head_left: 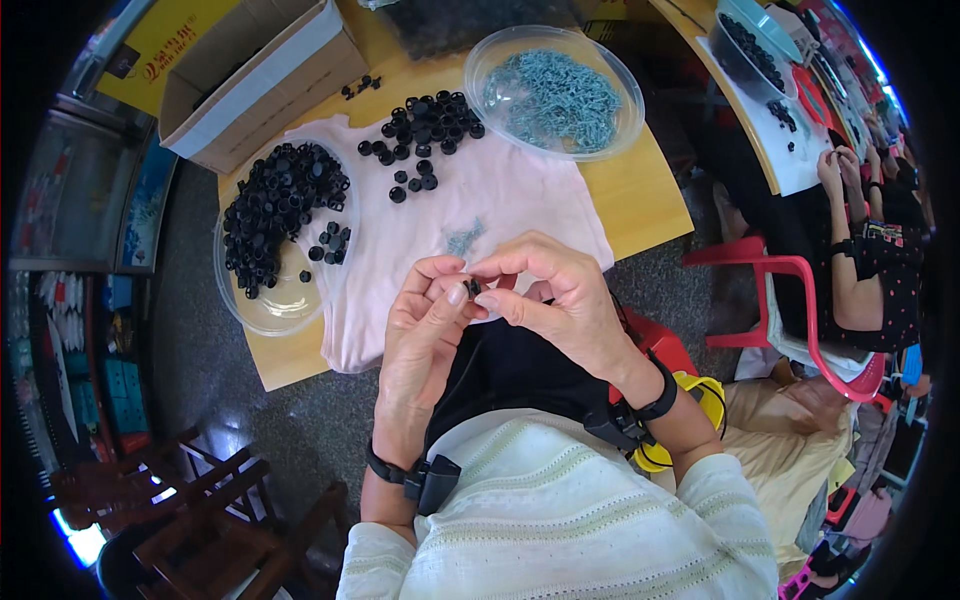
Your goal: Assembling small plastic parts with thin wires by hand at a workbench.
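Note:
My left hand [424, 325] and my right hand [560, 300] meet above the near edge of a pale pink cloth [370, 245]. Between their fingertips they pinch a small black plastic part [473, 288], mostly covered by the fingers. Just beyond my hands, a little heap of thin grey metal pieces [463, 238], perhaps screws, lies on the cloth. Farther off is a loose group of round black plastic caps [428, 125]. To the left, a clear shallow tub [305, 318] holds many more black parts [280, 205].
A clear round bowl [625, 140] of grey metal pieces stands at the table's far right. Behind the tub is an open cardboard box [270, 85]. A red chair [765, 265] stands to the right, where another person [860, 270] works at a second table [745, 120].

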Demonstrator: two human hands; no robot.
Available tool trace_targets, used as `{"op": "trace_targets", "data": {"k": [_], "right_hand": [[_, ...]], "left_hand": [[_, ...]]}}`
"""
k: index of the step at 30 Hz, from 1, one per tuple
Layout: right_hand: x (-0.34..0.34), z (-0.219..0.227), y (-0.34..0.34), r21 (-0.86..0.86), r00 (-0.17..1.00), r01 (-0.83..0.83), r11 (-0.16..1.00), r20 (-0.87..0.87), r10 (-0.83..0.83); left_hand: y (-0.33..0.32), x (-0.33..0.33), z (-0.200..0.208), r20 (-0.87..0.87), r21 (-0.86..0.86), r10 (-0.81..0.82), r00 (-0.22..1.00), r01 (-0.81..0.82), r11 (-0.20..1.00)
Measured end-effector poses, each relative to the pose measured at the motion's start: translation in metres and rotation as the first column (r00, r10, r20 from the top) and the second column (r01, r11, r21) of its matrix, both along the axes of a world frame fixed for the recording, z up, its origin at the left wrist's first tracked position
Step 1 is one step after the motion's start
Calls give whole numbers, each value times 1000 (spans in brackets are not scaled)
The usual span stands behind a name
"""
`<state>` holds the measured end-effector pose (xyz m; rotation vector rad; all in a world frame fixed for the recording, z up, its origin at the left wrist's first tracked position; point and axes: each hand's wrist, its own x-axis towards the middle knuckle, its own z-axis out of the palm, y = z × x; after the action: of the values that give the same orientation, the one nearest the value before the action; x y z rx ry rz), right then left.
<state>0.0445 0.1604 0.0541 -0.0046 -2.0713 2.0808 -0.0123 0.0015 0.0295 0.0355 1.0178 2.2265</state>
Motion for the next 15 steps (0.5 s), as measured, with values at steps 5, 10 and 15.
{"op": "trace_targets", "data": {"k": [5,10,15], "right_hand": [[5,-7,5,-85,999,-24,996,26,26],[4,-14,12,-188,994,32,982,111,-11],[9,-20,31,-302,968,162,940,233,-92]], "left_hand": [[2,2,0,0,-8,-51,999,51,999],[7,-5,3,-169,-190,-22,985,-10,982],[11,-20,1,-760,-596,-219,611,-522,610]]}}
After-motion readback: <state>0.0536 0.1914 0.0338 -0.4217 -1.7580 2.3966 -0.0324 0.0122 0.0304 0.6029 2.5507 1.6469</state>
